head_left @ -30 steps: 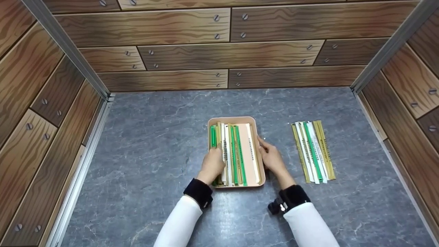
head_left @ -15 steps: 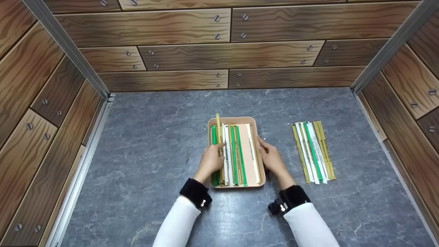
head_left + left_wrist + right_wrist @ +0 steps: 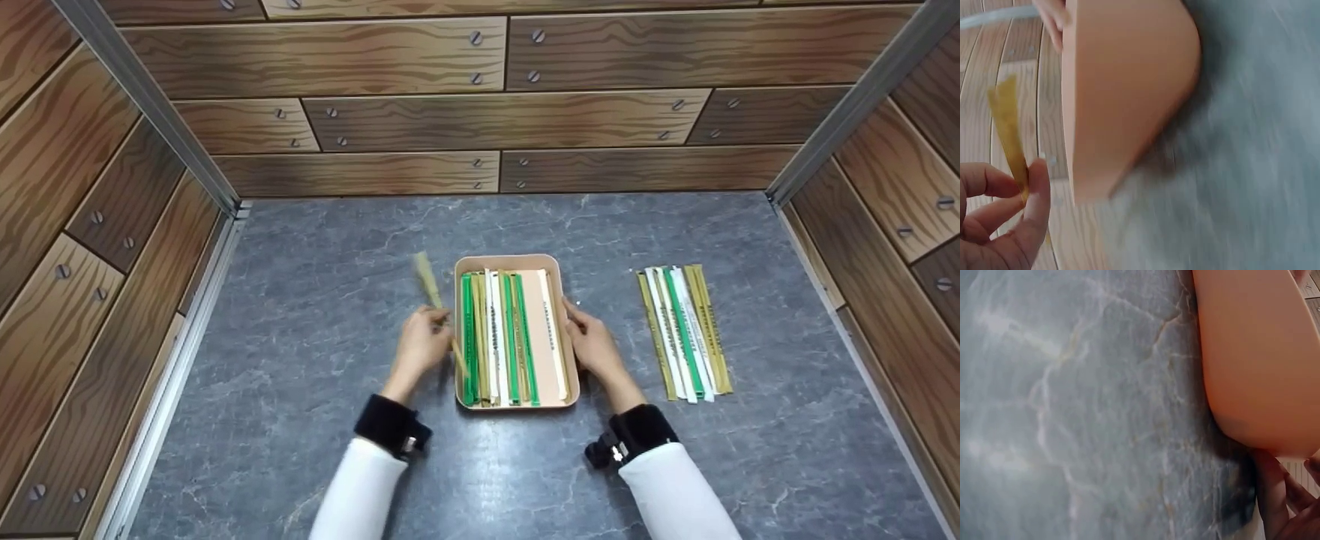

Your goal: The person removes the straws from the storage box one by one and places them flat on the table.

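In the head view my left hand (image 3: 421,341) is just left of a peach tray (image 3: 517,262). Thumb and fingertips pinch a gold-brown paper-wrapped straw (image 3: 1008,124), which slants across the tray's left rim and is blurred in the head view. Inside the tray lie green wrapped straws (image 3: 469,337), gold ones and white ones, mostly side by side on the left. One white wrapped straw (image 3: 553,337) lies apart by the right wall. My right hand (image 3: 598,346) rests against the tray's right outer wall, fingers fairly straight; the right wrist view shows them touching it.
Right of the tray, a row of several gold, white and green wrapped straws (image 3: 684,334) lies on the grey marbled surface (image 3: 322,300). Wood-patterned walls (image 3: 510,124) enclose the back and both sides, with metal rails at the corners.
My left hand has lifted a gold-brown wrapped straw from the tray's left part and moved left with it, past the rim. The right hand and the tray have stayed put.
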Motion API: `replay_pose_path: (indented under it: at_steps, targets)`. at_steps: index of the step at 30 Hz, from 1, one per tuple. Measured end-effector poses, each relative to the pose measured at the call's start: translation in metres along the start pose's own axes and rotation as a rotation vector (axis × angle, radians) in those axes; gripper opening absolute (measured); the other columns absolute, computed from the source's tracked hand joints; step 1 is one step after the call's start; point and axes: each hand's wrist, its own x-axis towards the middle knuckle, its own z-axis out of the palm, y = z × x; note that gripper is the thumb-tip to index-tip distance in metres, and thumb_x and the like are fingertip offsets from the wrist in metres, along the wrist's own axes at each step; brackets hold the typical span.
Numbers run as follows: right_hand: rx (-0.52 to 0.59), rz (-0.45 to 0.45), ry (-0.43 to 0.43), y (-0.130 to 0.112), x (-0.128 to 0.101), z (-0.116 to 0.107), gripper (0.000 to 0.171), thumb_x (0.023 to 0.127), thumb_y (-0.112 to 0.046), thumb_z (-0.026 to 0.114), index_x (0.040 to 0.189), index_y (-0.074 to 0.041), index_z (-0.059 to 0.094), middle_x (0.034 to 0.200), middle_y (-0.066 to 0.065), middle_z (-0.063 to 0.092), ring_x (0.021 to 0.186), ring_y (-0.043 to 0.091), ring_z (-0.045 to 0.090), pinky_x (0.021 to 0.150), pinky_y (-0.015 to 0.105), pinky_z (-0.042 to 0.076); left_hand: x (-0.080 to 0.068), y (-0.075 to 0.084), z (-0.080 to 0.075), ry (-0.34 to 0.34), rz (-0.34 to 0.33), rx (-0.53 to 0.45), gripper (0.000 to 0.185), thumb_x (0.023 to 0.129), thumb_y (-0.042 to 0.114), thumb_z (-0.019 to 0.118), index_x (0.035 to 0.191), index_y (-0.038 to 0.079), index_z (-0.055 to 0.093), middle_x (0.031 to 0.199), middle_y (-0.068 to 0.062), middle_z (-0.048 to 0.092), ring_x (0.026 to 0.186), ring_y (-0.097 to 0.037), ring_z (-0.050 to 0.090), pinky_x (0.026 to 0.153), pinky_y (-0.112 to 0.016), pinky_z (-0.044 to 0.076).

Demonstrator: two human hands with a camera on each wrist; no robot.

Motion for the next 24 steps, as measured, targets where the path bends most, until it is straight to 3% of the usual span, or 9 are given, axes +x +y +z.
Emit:
replay_pose_path:
  at_steps: [3,7,11,14,18,24]
  targets:
    - [0.014,0.008,-0.012,0.0,0.0,0.0,0.044,0.103,-0.016,0.051,0.147,-0.019,0.047,0.134,0.024,0.055,0.107,0.035,0.061,0.092,0.048,0.049,-0.001,-0.013,-0.018,0.024,0.01,0.02,0.034,0.083,-0.008,0.059,0.116,-0.011,0.067,0.101,-0.02,0.065,0.087,-0.031,0.067,0.066,-0.032,0.058]
    - [0.03,0.006,-0.024,0.0,0.0,0.0,0.045,0.103,-0.015,0.05,0.147,-0.019,0.046,0.134,0.024,0.055,0.106,0.034,0.062,0.09,0.047,0.05,-0.003,-0.032,-0.04,0.035,-0.026,0.093,0.036,0.078,-0.008,0.06,0.112,-0.008,0.07,0.092,-0.02,0.069,0.087,-0.032,0.066,0.075,-0.039,0.056]
    - [0.026,0.006,-0.029,0.0,0.0,0.0,0.046,0.103,-0.015,0.05,0.148,-0.02,0.045,0.133,0.025,0.055,0.104,0.034,0.062,0.086,0.046,0.051,-0.006,-0.052,-0.061,-0.016,-0.118,0.204,0.038,0.074,-0.01,0.058,0.109,-0.006,0.072,0.097,-0.021,0.07,0.097,-0.037,0.064,0.086,-0.046,0.052]
    - [0.008,0.014,-0.026,0.0,-0.001,0.0,0.046,0.103,-0.015,0.05,0.148,-0.02,0.046,0.132,0.024,0.057,0.101,0.032,0.063,0.086,0.045,0.051,-0.011,-0.064,-0.074,-0.083,-0.228,0.298,0.033,0.08,-0.008,0.057,0.109,-0.004,0.073,0.106,-0.021,0.069,0.105,-0.04,0.062,0.092,-0.048,0.049]
    - [-0.009,0.019,-0.019,-0.001,-0.001,0.0,0.046,0.102,-0.015,0.05,0.147,-0.021,0.047,0.132,0.024,0.057,0.1,0.031,0.063,0.087,0.045,0.05,-0.016,-0.074,-0.087,-0.129,-0.351,0.366,0.028,0.089,-0.003,0.056,0.111,0.0,0.072,0.112,-0.021,0.067,0.106,-0.041,0.061,0.09,-0.05,0.049]
    - [-0.015,-0.006,-0.003,-0.002,0.0,0.0,0.046,0.101,-0.013,0.052,0.146,-0.019,0.049,0.133,0.024,0.055,0.104,0.033,0.061,0.09,0.047,0.049,-0.017,-0.08,-0.093,-0.13,-0.362,0.368,0.035,0.092,-0.004,0.051,0.123,0.004,0.067,0.119,-0.023,0.063,0.106,-0.042,0.06,0.086,-0.053,0.049]
